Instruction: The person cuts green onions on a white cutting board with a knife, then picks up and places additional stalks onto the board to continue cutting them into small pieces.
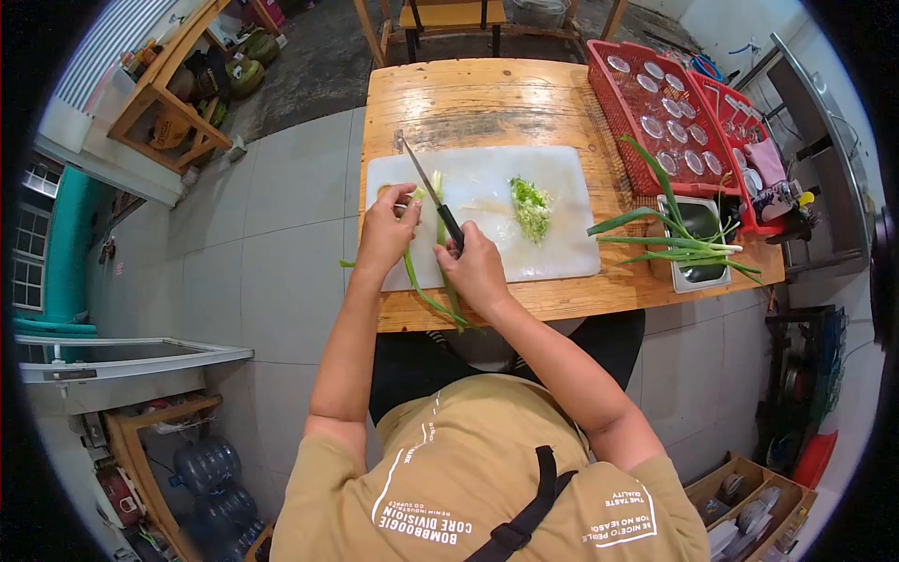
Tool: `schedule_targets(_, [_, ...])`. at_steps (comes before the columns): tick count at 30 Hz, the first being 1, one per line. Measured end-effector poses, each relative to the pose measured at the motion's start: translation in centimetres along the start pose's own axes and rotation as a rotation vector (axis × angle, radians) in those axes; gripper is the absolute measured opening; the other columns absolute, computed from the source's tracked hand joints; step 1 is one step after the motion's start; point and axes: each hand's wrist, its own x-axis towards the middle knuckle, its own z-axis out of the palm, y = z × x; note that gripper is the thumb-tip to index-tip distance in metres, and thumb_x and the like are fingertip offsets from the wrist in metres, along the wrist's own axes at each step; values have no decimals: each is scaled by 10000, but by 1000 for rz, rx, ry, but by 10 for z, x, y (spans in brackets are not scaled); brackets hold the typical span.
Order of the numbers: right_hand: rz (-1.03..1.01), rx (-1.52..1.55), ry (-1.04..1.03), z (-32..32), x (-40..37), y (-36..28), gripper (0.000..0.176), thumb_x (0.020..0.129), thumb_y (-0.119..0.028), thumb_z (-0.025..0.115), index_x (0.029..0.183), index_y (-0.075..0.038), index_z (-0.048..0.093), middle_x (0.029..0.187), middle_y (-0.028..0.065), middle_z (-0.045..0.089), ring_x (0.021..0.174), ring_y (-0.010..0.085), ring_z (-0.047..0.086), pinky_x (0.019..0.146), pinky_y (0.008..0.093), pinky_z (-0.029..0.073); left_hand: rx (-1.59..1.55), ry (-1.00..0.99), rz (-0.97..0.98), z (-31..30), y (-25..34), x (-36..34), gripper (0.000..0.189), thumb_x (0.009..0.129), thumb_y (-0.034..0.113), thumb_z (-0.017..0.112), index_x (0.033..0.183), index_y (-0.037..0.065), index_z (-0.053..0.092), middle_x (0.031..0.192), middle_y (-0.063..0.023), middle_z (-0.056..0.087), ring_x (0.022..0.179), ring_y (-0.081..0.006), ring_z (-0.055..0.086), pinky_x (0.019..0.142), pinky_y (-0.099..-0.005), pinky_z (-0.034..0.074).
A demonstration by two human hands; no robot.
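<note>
Shirt [487, 436]: tan fabric T-shirt, short-sleeved, softly creased
Left print [421, 521]: white block lettering, upside down, including "CORE DIVISION", beside a thin white line
Right print [623, 534]: smaller white lettering, including "QUALITY", with a similar line
Strap [546, 480]: black webbing band, black buckle [510, 536]
Trousers [613, 342]: black fabric
Left hand [386, 229], right hand [476, 270]: bare

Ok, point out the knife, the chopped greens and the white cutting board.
Knife [449, 224]: head view, on its black handle.
Chopped greens [532, 214]: head view, on the middle of the pile.
White cutting board [562, 258]: head view, on a bare patch nearer the person, right of center.
</note>
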Motion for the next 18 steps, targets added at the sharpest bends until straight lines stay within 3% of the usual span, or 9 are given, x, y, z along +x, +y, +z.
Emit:
schedule_targets(2, [17, 21, 8, 1, 2, 4, 368, 913, -223, 870, 964, -9, 574, 888, 192, 715, 843, 410, 716, 795, 508, 572, 48, -13, -9, 2, -7, 4, 320, 1058, 165, 731, 1327, -10, 733, 1076, -120, 784, 941, -195, 770, 780, -352, 617])
schedule_targets(3, [43, 93, 30, -5, 1, 3, 330, 928, -201, 861, 963, -12, 593, 854, 164, 726, 797, 359, 726, 765, 471, 581, 48, -11, -9, 1, -9, 7, 320, 1058, 165, 731, 1327, -10, 733, 1076, -120, 784, 941, -195, 770, 780, -352, 617])
schedule_targets(5, [70, 161, 46, -14, -2, 4, 292, 943, -178, 852, 961, -14, 611, 820, 135, 736, 751, 307, 735, 735, 433, 589, 147, 53, 121, -1, -13, 16, 332, 1049, 163, 737, 1333, -8, 726, 1087, -143, 802, 967, -238, 779, 850, -391, 619])
schedule_targets(8, [30, 352, 158, -29, -7, 7, 248, 967, -161, 860, 970, -10, 664, 800, 38, 707, 721, 126, 658, 696, 328, 567, 199, 52, 187, 1, 0, 29, 311, 1039, 163, 742, 1303, -1, 745, 1110, -169, 814, 986, -286, 782, 906, -417, 608])
schedule_targets(11, [36, 399, 200, -49, -10, 2, 246, 968, -164, 865, 975, -13, 671, 832, 27, 719, 730, 116, 655, 698, 314, 561, 288, -29, 248, 7, 4, 46, 260, 1025, 152, 743, 1241, 9, 772, 1132, -179, 811, 1025, -331, 779, 926, -427, 603])
schedule_targets(18, [18, 541, 196, -75, -25, 1, 356, 984, -103, 864, 894, -65, 521, 984, 79, 769, 852, 104, 687, 740, 289, 574, 446, -253, 444, 19, 20, 81, 202, 995, 124, 747, 1169, 32, 793, 1099, -179, 803, 1071, -360, 757, 959, -451, 594])
